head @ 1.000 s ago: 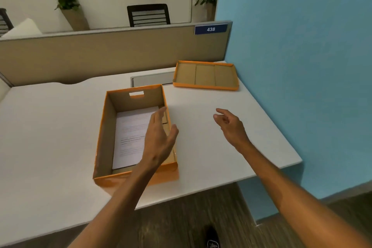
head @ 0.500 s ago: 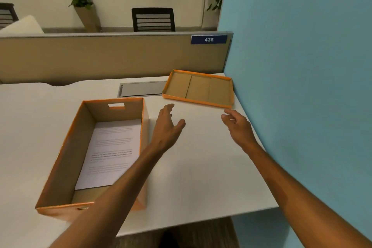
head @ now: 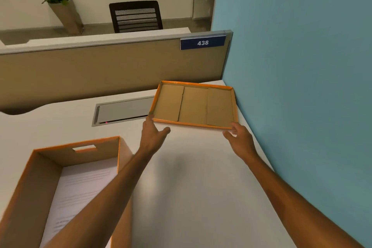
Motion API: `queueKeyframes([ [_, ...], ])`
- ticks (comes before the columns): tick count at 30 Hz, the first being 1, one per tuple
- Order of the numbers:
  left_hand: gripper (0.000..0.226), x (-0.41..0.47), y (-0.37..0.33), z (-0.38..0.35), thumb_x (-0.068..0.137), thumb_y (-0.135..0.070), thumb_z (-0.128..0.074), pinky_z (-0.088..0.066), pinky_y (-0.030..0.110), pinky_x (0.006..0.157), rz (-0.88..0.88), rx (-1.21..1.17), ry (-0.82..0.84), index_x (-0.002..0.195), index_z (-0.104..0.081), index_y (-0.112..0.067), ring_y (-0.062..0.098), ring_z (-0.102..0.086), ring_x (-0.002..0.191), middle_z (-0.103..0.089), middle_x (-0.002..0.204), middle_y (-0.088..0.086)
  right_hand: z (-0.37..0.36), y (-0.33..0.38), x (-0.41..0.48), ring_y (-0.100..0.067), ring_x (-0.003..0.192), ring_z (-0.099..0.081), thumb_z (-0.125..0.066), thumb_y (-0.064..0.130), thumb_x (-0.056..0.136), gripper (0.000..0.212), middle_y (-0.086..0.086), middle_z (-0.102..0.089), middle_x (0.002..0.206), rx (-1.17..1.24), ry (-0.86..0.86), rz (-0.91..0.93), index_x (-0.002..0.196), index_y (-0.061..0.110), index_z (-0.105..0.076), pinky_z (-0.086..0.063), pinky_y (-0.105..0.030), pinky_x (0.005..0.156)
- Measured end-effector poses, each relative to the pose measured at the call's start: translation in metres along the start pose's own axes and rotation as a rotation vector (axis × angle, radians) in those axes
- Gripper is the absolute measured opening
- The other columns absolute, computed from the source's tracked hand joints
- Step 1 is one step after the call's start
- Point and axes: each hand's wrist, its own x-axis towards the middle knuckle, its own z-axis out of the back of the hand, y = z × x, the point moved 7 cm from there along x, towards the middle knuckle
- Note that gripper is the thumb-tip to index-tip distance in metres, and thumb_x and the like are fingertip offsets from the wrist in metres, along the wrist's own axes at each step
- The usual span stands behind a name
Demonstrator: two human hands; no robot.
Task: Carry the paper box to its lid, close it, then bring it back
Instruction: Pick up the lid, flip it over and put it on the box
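The orange paper box [head: 26, 183] stands open on the white desk at the lower left, with white printed sheets inside it. Its orange-rimmed lid [head: 194, 104] lies upside down in the desk's far right corner, brown inside facing up. My left hand [head: 153, 135] reaches the lid's near left corner, fingers spread, fingertips touching or just short of the rim. My right hand [head: 239, 139] is at the lid's near right corner, fingers curled by the rim. Neither hand visibly grips the lid.
A grey cable flap [head: 122, 111] is set into the desk [head: 191, 177] left of the lid. A tan partition [head: 100, 70] with a "438" label runs behind. A blue wall [head: 302, 86] bounds the right side. A black chair and plants stand beyond.
Both hands have left the box and moved forward and right to the lid's near corners. The view has shifted toward the lid, so the box now sits at the lower left.
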Motion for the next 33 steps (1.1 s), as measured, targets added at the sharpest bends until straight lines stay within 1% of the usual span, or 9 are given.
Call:
queueKeyframes([
  [6, 0.083, 0.086, 0.037, -0.016, 0.08, -0.027, -0.078, -0.045, 0.036, 0.09, 0.161, -0.018, -0.032, 0.145, -0.029, -0.009, 0.026, -0.045, 0.113, -0.034, 0.144, 0.015, -0.02, -0.032, 0.067, -0.033, 0.115, -0.055, -0.066, 0.026, 0.09, 0.059, -0.018, -0.05, 0.133, -0.012, -0.11, -0.156, 0.142, 0.01, -0.044, -0.045, -0.036, 0.089],
  [14, 0.07, 0.143, 0.064, -0.031, 0.082, -0.022, -0.075, -0.049, 0.037, 0.078, 0.283, -0.046, -0.076, 0.138, -0.038, -0.002, 0.037, -0.055, 0.113, -0.047, 0.129, 0.017, -0.019, -0.063, 0.104, -0.038, 0.117, -0.056, -0.068, 0.023, 0.084, 0.059, -0.018, -0.051, 0.134, 0.012, -0.317, -0.387, 0.138, 0.007, -0.05, -0.05, -0.051, 0.092],
  [16, 0.066, 0.147, 0.07, -0.032, 0.081, -0.022, -0.076, -0.053, 0.041, 0.083, 0.317, -0.052, -0.086, 0.135, -0.043, -0.002, 0.037, -0.057, 0.11, -0.049, 0.13, 0.02, -0.019, -0.066, 0.108, -0.036, 0.102, -0.062, -0.066, 0.016, 0.082, 0.042, -0.016, -0.062, 0.115, 0.058, -0.318, -0.39, 0.122, 0.006, -0.061, -0.053, -0.046, 0.084],
  [18, 0.064, 0.15, 0.075, -0.032, 0.079, -0.021, -0.077, -0.055, 0.047, 0.088, 0.351, -0.101, -0.093, 0.133, -0.048, -0.001, 0.039, -0.06, 0.108, -0.053, 0.128, 0.02, -0.021, -0.069, 0.111, -0.032, 0.071, -0.054, -0.061, 0.009, 0.078, 0.005, -0.008, -0.058, 0.075, 0.112, -0.318, -0.384, 0.076, 0.014, -0.061, -0.045, -0.037, 0.061],
  [20, 0.062, 0.151, 0.078, -0.032, 0.078, -0.016, -0.077, -0.055, 0.048, 0.089, 0.373, -0.166, -0.104, 0.132, -0.051, 0.0, 0.041, -0.062, 0.107, -0.056, 0.126, 0.021, -0.022, -0.071, 0.114, -0.027, 0.059, -0.043, -0.055, 0.004, 0.076, 0.016, -0.006, -0.049, 0.062, 0.158, -0.316, -0.382, 0.063, 0.013, -0.051, -0.035, -0.033, 0.055],
  [23, 0.066, 0.149, 0.076, -0.029, 0.077, -0.007, -0.078, -0.056, 0.042, 0.079, 0.368, -0.225, -0.108, 0.135, -0.048, -0.002, 0.039, -0.062, 0.104, -0.057, 0.125, 0.018, -0.019, -0.068, 0.112, -0.021, 0.058, -0.053, -0.049, -0.004, 0.076, 0.024, -0.006, -0.066, 0.075, 0.267, -0.322, -0.387, 0.081, 0.01, -0.068, -0.041, -0.027, 0.055],
  [26, 0.068, 0.146, 0.071, -0.028, 0.078, -0.004, -0.078, -0.053, 0.038, 0.073, 0.367, -0.302, -0.1, 0.137, -0.045, -0.007, 0.037, -0.059, 0.106, -0.053, 0.125, 0.015, -0.014, -0.066, 0.11, -0.017, 0.068, -0.063, -0.049, -0.007, 0.08, 0.038, 0.0, -0.07, 0.083, 0.398, -0.328, -0.395, 0.102, 0.016, -0.071, -0.049, -0.028, 0.058],
  [29, 0.07, 0.14, 0.064, -0.024, 0.08, 0.0, -0.075, -0.055, 0.046, 0.087, 0.39, -0.453, -0.085, 0.14, -0.041, -0.013, 0.038, -0.058, 0.11, -0.049, 0.133, 0.017, -0.018, -0.068, 0.104, -0.031, 0.087, -0.068, -0.053, -0.008, 0.089, 0.033, -0.012, -0.07, 0.098, 0.719, -0.268, -0.453, 0.112, 0.011, -0.067, -0.057, -0.039, 0.074],
  [33, 0.08, 0.122, 0.047, -0.021, 0.081, 0.008, -0.069, -0.053, 0.056, 0.091, 0.384, -0.746, 0.009, 0.144, -0.033, -0.027, 0.043, -0.058, 0.114, -0.046, 0.137, 0.02, -0.015, -0.061, 0.085, -0.035, 0.098, -0.068, -0.053, -0.01, 0.092, 0.033, -0.019, -0.069, 0.107, 0.917, -0.223, -0.432, 0.122, 0.003, -0.063, -0.059, -0.039, 0.072],
])
